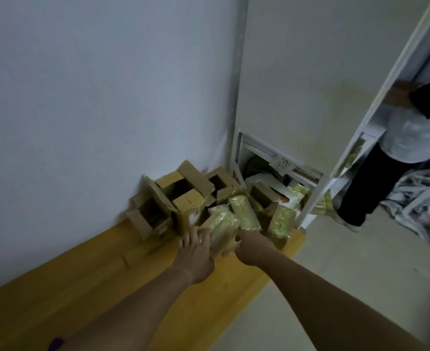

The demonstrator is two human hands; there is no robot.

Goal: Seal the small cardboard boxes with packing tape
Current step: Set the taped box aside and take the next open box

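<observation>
Both hands, left hand [196, 252] and right hand [249, 247], hold a taped box [221, 231], it seems, by open boxes [181, 191] on a yellow table [82, 287].

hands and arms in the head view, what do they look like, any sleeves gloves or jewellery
Both arms are bare along all that shows, with no sleeves in view. The left hand and the right hand wear no gloves, and no watch, ring or bracelet can be made out. The picture is dim and a little blurred, so finer marks cannot be told.
</observation>
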